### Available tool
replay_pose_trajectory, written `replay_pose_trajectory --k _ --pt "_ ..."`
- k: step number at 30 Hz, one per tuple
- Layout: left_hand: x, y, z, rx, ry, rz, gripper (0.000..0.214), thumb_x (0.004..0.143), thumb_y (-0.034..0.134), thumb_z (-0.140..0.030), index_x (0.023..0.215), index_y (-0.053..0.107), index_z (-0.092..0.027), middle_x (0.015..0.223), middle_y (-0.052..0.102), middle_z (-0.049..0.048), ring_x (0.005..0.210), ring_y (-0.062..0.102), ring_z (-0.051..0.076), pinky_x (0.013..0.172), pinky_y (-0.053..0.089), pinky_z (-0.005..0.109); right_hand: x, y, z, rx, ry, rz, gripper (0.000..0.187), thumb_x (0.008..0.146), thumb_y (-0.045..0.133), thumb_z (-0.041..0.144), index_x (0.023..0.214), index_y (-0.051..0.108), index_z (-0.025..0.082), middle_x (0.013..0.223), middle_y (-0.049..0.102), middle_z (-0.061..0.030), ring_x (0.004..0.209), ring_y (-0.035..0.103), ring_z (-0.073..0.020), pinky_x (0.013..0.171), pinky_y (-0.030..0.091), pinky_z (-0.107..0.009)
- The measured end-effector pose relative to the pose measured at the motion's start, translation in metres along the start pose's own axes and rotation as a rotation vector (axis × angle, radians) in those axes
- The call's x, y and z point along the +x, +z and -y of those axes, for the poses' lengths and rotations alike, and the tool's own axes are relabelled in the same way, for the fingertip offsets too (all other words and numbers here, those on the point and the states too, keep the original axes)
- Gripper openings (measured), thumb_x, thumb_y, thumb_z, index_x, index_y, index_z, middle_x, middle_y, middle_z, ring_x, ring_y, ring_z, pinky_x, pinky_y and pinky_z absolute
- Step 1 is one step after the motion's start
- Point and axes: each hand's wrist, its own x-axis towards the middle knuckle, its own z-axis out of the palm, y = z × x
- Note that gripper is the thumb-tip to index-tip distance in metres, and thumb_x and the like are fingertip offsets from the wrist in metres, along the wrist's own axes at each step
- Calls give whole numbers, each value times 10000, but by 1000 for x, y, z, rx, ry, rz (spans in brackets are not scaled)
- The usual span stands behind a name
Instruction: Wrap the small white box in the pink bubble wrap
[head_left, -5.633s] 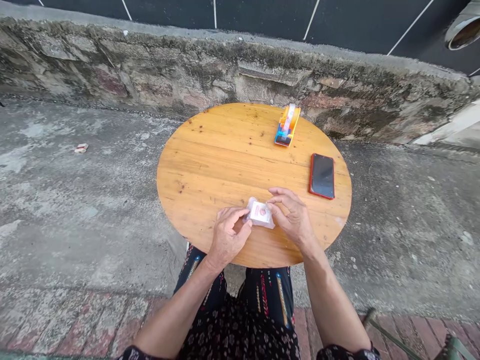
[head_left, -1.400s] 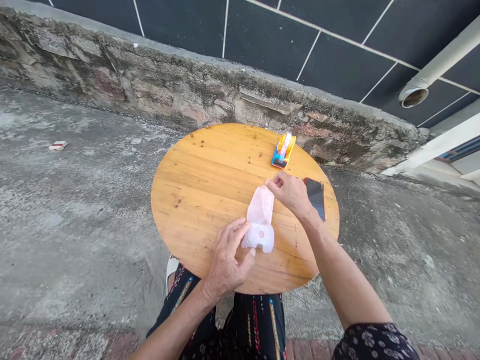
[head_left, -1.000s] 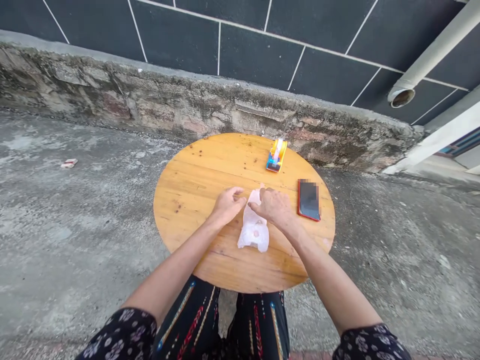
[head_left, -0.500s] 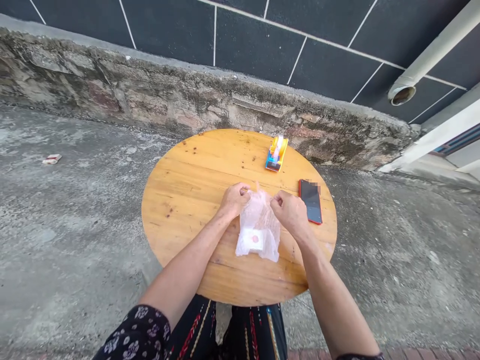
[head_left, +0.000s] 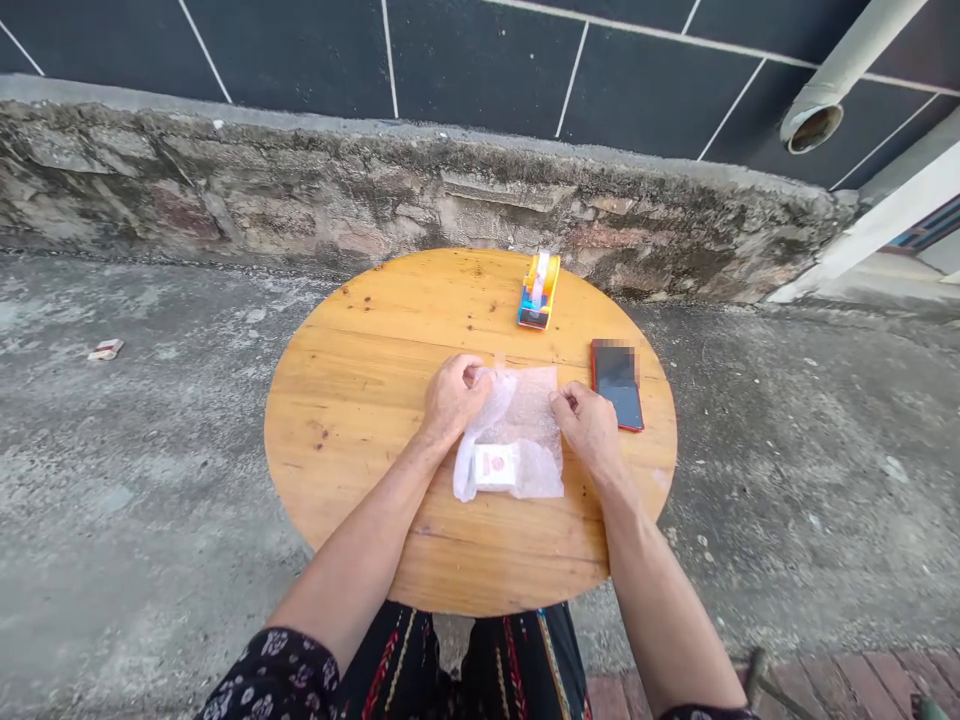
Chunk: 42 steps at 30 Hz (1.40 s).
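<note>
A sheet of clear bubble wrap [head_left: 525, 420] lies spread on the round wooden table [head_left: 360, 380]. On its near part sits a small white box [head_left: 495, 466] with a red mark. My left hand [head_left: 452, 396] pinches the sheet's far left corner. My right hand [head_left: 589, 428] pinches its right edge. Both hands are closed on the wrap and hold it flat between them.
An orange and blue tape dispenser [head_left: 538, 290] stands at the table's far side. A red-cased phone [head_left: 616, 383] lies to the right of my right hand. A rough stone wall [head_left: 300, 190] runs behind the table. A small scrap [head_left: 105, 349] lies on the concrete at the left.
The bubble wrap was folded round the small box, then pulled out long, and is now spread wide and flat. Both hands moved apart to its edges.
</note>
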Motion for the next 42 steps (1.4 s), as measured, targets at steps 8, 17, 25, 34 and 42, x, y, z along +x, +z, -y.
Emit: replay_pose_trajectory --k 8,17,25,34,42 --pt "-31 -29 -26 174 224 -63 273 783 599 -462 726 549 -199 732 580 -1 716 549 148 692 398 250 -4 6 0 -66 15 -14 209 869 487 322 713 587 225 689 647 -15 639 556 -176 572 287 -263" --pt "-17 -52 -3 481 23 338 143 702 550 -283 586 504 -212 699 616 28 632 523 179 555 259 289 -5 5 -1 -62 -9 -66 182 869 482 276 735 587 212 729 656 -25 654 558 -172 610 321 -264" --pt "-10 -68 12 451 -141 292 158 683 549 -310 563 508 -216 581 565 -11 580 481 160 546 266 279 0 12 -5 -158 -28 -92 234 903 456 300 852 663 202 885 696 -70 791 607 -200 640 344 -268" --pt "-4 -65 16 331 -156 296 190 680 551 -355 559 505 -215 559 501 -31 580 459 149 543 262 273 -24 -23 15 355 -194 117 347 857 559 459 1028 680 183 1021 713 -79 862 638 -202 767 473 -316" --pt "-3 -66 23 273 -175 321 139 668 547 -323 592 555 -208 554 504 -31 610 459 147 546 264 264 -76 -48 31 251 -545 320 197 916 550 283 1037 700 245 935 706 -37 882 616 -184 824 448 -348"
